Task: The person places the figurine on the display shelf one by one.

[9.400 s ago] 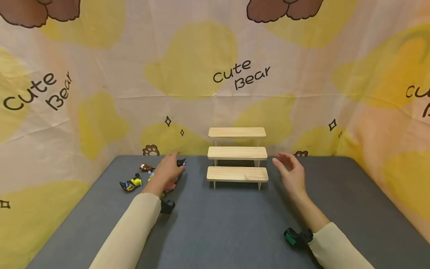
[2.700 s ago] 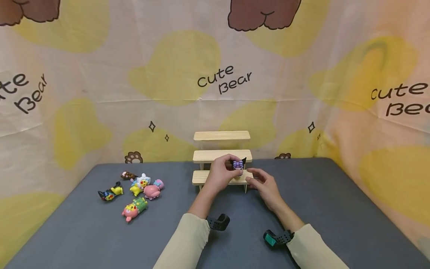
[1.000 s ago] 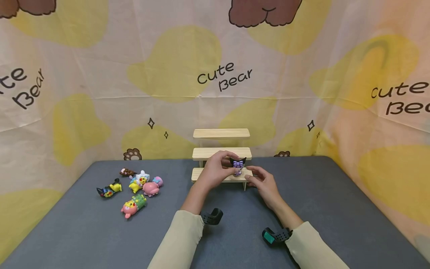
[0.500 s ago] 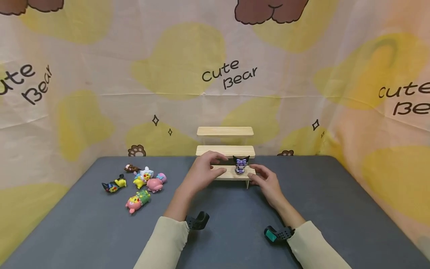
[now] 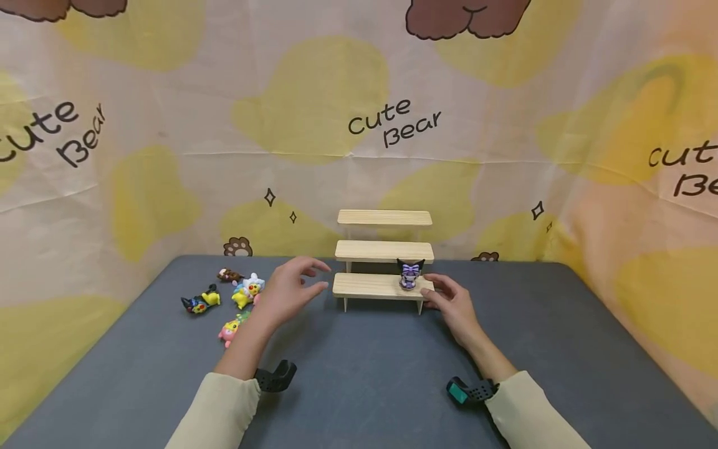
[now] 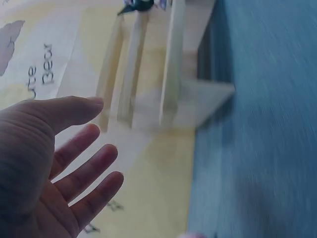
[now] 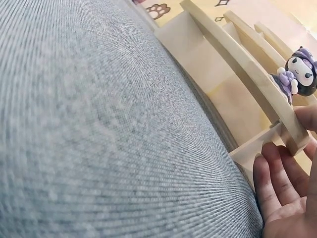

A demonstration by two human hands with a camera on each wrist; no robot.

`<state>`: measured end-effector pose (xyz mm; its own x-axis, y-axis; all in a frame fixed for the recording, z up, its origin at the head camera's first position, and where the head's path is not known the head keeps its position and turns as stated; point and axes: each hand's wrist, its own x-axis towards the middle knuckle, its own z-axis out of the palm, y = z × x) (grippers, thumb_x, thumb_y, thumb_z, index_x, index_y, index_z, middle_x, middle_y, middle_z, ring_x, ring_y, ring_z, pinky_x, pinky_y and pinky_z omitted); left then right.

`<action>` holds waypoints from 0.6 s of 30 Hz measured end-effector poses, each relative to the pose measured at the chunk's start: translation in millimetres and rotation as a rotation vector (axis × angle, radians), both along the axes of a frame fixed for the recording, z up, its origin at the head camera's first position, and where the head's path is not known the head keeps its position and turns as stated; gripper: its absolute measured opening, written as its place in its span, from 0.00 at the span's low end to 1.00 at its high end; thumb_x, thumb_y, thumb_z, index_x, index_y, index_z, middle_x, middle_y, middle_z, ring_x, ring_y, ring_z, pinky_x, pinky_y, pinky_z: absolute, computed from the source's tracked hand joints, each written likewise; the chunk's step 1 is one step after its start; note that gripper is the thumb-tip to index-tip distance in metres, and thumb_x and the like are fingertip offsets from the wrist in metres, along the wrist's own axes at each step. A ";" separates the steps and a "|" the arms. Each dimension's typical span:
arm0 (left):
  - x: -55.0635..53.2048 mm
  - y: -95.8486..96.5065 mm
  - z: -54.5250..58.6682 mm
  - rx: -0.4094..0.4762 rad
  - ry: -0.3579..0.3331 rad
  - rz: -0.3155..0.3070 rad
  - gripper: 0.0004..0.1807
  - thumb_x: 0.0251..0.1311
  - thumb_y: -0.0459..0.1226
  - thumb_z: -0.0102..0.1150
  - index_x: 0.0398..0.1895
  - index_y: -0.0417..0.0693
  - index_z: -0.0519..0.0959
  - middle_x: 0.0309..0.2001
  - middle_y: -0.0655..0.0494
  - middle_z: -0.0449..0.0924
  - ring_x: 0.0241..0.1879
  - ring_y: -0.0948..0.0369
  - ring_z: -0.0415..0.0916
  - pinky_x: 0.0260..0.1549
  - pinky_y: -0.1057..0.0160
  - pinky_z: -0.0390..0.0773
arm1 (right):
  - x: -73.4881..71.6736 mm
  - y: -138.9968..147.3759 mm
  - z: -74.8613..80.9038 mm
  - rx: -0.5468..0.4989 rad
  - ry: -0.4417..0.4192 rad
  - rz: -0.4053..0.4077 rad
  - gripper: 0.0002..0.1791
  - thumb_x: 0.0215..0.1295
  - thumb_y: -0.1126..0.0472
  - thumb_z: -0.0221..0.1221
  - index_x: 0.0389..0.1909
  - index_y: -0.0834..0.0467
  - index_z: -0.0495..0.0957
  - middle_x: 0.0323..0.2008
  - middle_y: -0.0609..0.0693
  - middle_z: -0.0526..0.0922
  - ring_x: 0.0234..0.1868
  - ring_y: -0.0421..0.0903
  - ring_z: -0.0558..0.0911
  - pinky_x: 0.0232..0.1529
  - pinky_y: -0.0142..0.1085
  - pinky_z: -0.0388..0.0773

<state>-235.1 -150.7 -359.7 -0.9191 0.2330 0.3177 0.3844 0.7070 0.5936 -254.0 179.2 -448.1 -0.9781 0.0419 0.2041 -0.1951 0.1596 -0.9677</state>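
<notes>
A small purple-and-black figurine with a bow [image 5: 410,275] stands upright on the right part of the lowest step of a three-tier wooden display stand [image 5: 364,285]. My right hand [image 5: 459,315] grips that step's right end; the right wrist view shows the thumb at the top and the fingers [image 7: 282,183] underneath. To the left of the stand, my left hand [image 5: 286,293] is in the air, fingers loosely spread and holding nothing. Several figurines lie left of it: a dark-and-yellow one [image 5: 201,303], a brown one [image 5: 229,275], a white-and-blue one [image 5: 250,286] and a pink-and-green one [image 5: 229,332], partly covered by the forearm.
Under everything is a grey cloth-covered table [image 5: 359,380]. A printed curtain [image 5: 303,93] hangs behind it and along both sides. Each wrist wears a black strap, and the right strap [image 5: 473,391] has a green patch.
The left hand brought the purple-and-black figurine from the left pile to the lowest step, let go of it and moved back left. The right hand came to the stand's right end and stays there.
</notes>
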 end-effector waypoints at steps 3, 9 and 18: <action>2.8 -16.0 -2.7 -0.035 -0.014 0.028 0.13 0.63 0.37 0.68 0.51 0.52 0.83 0.56 0.50 0.82 0.56 0.49 0.81 0.54 0.46 0.80 | 0.5 0.9 -0.3 0.001 -0.007 -0.006 0.22 0.69 0.62 0.63 0.62 0.64 0.76 0.61 0.64 0.76 0.38 0.32 0.82 0.40 0.28 0.83; 12.6 -50.0 -11.2 -0.093 -0.019 0.089 0.12 0.65 0.39 0.65 0.50 0.50 0.84 0.54 0.46 0.82 0.51 0.48 0.81 0.49 0.45 0.80 | 1.2 -0.3 -1.0 -0.005 -0.011 -0.004 0.22 0.69 0.63 0.63 0.62 0.64 0.76 0.60 0.64 0.76 0.38 0.33 0.82 0.40 0.28 0.83; 32.0 -86.9 -26.1 -0.124 0.013 0.158 0.12 0.63 0.42 0.67 0.47 0.49 0.85 0.49 0.49 0.86 0.47 0.50 0.82 0.44 0.49 0.79 | 1.3 0.1 1.6 -0.001 -0.014 0.000 0.22 0.69 0.63 0.63 0.63 0.63 0.76 0.61 0.63 0.76 0.38 0.33 0.82 0.39 0.28 0.83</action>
